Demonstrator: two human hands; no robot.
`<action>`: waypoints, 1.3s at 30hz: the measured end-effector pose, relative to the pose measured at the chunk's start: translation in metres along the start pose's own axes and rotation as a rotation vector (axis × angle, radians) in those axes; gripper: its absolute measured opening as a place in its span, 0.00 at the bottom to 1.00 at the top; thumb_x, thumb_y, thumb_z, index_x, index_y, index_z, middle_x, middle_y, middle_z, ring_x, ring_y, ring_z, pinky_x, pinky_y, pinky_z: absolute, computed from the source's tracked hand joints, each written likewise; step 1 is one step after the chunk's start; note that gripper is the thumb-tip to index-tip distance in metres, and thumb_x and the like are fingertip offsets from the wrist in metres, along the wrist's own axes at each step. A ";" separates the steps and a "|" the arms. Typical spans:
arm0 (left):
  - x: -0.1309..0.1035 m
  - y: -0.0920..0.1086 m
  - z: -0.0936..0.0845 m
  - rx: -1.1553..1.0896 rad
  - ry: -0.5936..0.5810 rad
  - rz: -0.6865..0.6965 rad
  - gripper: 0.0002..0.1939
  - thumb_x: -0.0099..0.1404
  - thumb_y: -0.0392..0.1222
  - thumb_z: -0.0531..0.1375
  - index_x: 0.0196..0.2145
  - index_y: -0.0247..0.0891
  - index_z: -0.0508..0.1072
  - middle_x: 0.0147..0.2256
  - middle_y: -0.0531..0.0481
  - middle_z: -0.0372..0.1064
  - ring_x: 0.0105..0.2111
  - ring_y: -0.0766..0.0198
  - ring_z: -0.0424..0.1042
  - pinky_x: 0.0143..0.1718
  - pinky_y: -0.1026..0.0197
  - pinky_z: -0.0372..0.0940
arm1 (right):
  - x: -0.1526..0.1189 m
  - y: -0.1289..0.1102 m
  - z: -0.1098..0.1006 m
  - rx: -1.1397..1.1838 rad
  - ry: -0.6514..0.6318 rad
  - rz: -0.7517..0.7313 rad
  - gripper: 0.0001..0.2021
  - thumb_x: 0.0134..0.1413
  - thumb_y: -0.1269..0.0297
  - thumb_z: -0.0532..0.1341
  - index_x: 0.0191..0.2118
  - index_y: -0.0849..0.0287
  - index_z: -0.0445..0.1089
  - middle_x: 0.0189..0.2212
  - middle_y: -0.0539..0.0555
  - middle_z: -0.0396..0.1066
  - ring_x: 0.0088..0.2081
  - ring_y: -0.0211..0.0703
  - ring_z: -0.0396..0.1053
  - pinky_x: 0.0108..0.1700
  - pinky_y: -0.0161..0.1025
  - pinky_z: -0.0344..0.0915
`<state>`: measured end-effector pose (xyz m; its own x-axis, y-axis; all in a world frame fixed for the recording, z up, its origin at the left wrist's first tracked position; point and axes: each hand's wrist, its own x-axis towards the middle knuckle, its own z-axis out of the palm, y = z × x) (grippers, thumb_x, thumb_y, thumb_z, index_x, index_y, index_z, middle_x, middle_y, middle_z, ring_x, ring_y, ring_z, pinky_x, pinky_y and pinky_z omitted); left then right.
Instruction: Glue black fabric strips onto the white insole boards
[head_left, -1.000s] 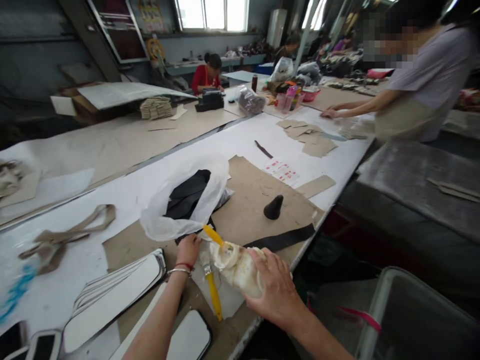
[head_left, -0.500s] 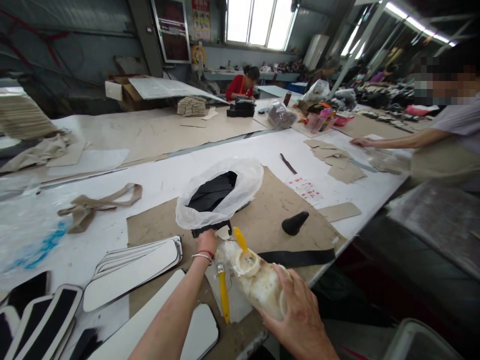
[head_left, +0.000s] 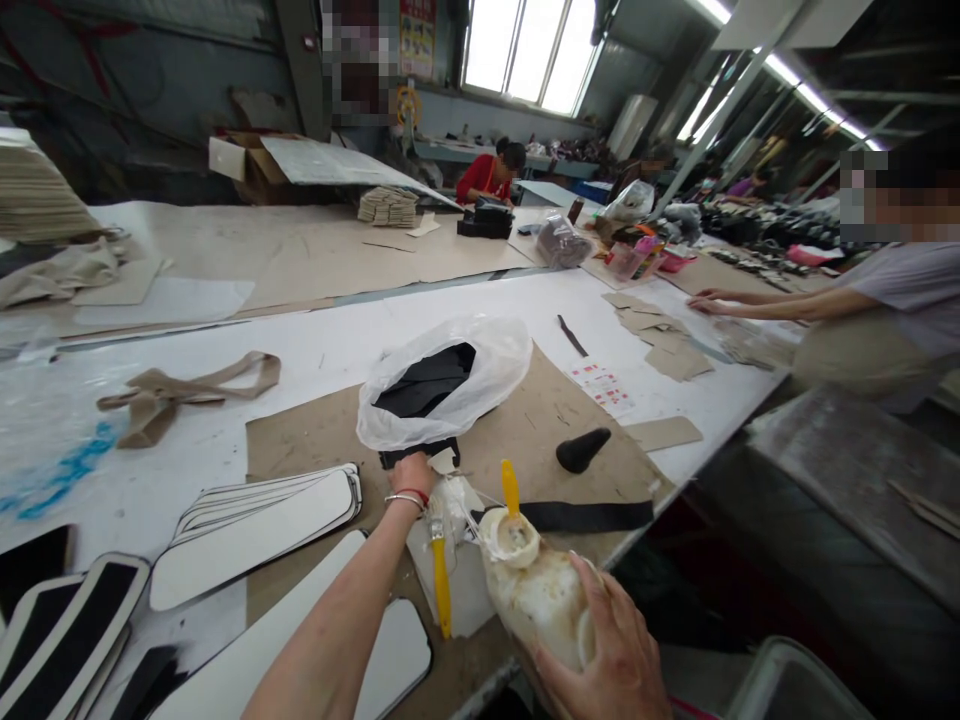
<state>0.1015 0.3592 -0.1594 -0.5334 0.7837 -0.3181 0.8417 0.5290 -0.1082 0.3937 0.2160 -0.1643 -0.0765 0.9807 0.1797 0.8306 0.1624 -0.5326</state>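
Note:
My right hand (head_left: 604,650) grips the side of a stained whitish plastic jug (head_left: 544,600), tilted with its mouth toward the table's middle. Out of the mouth sticks a yellow brush handle (head_left: 510,488). Thin glue-like strands run from the jug to a glue-smeared whitish wad (head_left: 454,505). A second brush with a yellow handle (head_left: 441,590) lies on the sheet below that wad. My left hand (head_left: 412,475), its fingers curled, is at a black strip (head_left: 442,447) and a small cream piece (head_left: 445,461); what it grips is hidden.
An open white plastic bag (head_left: 487,385) holds black pieces. Around me lie a stack of white panels (head_left: 255,540), a black cone-shaped object (head_left: 582,450), a long black strip (head_left: 592,516) and a tan strap (head_left: 154,400). A co-worker's hands (head_left: 716,298) rest near tan pieces at right.
The jug in my right hand has shifted slightly right and down, away from the wad, and strands now stretch between them. My left hand stays at the black strip.

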 end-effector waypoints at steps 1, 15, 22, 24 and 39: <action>0.000 0.000 -0.001 0.000 -0.002 0.002 0.09 0.59 0.36 0.53 0.37 0.36 0.70 0.40 0.40 0.68 0.43 0.46 0.66 0.40 0.50 0.64 | -0.002 -0.001 -0.002 0.002 -0.011 0.027 0.41 0.37 0.54 0.63 0.59 0.55 0.48 0.49 0.60 0.58 0.49 0.54 0.59 0.46 0.48 0.61; -0.002 0.002 -0.007 -0.012 -0.033 0.019 0.11 0.58 0.35 0.52 0.38 0.35 0.70 0.40 0.36 0.67 0.43 0.44 0.65 0.40 0.48 0.63 | -0.041 0.015 -0.007 0.016 -0.065 0.012 0.43 0.38 0.52 0.63 0.61 0.55 0.45 0.51 0.60 0.58 0.51 0.54 0.59 0.47 0.49 0.62; -0.004 0.004 -0.009 -0.012 -0.029 0.025 0.13 0.58 0.34 0.52 0.40 0.35 0.70 0.41 0.35 0.66 0.43 0.43 0.65 0.40 0.48 0.64 | -0.058 0.012 -0.014 0.025 -0.084 0.070 0.43 0.38 0.54 0.64 0.61 0.55 0.45 0.51 0.59 0.59 0.51 0.52 0.59 0.48 0.49 0.62; -0.005 0.005 -0.010 -0.002 -0.030 0.036 0.13 0.58 0.34 0.51 0.40 0.35 0.70 0.41 0.35 0.66 0.43 0.43 0.65 0.40 0.48 0.64 | -0.060 0.004 -0.016 0.046 -0.085 0.121 0.42 0.37 0.56 0.64 0.60 0.54 0.46 0.50 0.58 0.59 0.51 0.52 0.59 0.49 0.49 0.61; -0.054 0.013 -0.036 0.136 0.181 0.306 0.21 0.59 0.31 0.50 0.51 0.34 0.63 0.48 0.36 0.59 0.48 0.43 0.58 0.45 0.42 0.57 | -0.035 -0.015 -0.003 0.129 -0.164 0.292 0.39 0.40 0.53 0.61 0.60 0.54 0.50 0.52 0.60 0.57 0.53 0.56 0.57 0.50 0.51 0.58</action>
<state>0.1382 0.3356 -0.1101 -0.2512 0.9501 -0.1850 0.9614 0.2226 -0.1618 0.3860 0.1789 -0.1604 0.0575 0.9905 -0.1245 0.7552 -0.1247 -0.6436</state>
